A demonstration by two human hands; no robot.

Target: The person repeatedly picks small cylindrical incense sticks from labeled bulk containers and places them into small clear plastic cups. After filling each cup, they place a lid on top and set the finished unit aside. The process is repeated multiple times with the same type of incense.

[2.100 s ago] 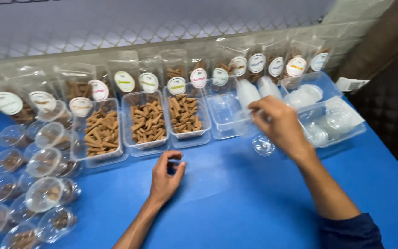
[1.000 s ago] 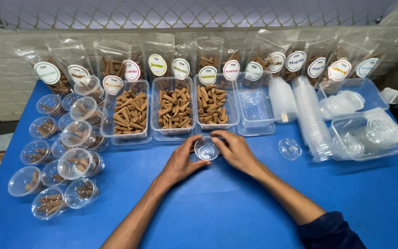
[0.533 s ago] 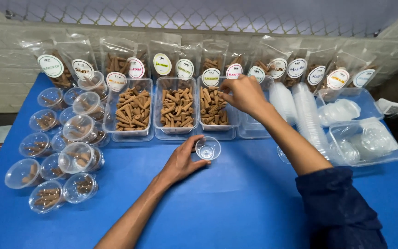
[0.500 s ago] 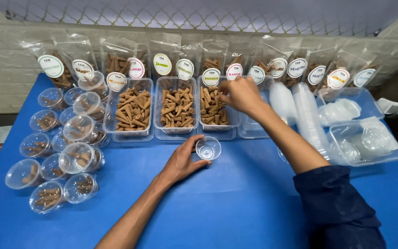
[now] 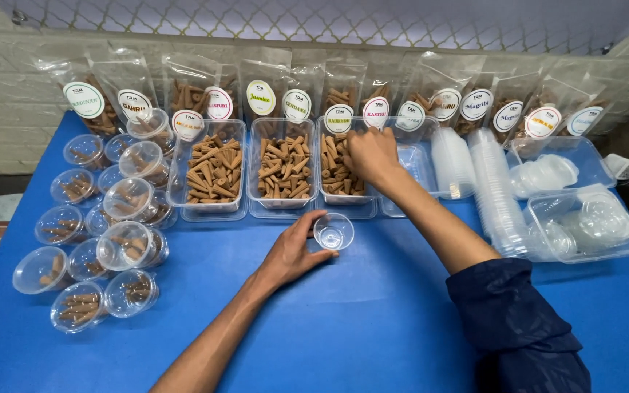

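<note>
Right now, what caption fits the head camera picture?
Left hand steadies an empty clear cup; right hand reaches into a tray of cones.

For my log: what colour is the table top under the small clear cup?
Bright blue, plain. The table top shows best in the head view, around the small clear cup.

cup (image 5: pixel 333 231) before trays (image 5: pixel 281 169) — pouches (image 5: pixel 296 91) behind

My right hand (image 5: pixel 370 154) covers the cones at three o'clock in the tray (image 5: pixel 343 206), my fingertips buried among them. My left forearm (image 5: pixel 209 348) runs off at six o'clock.
</note>
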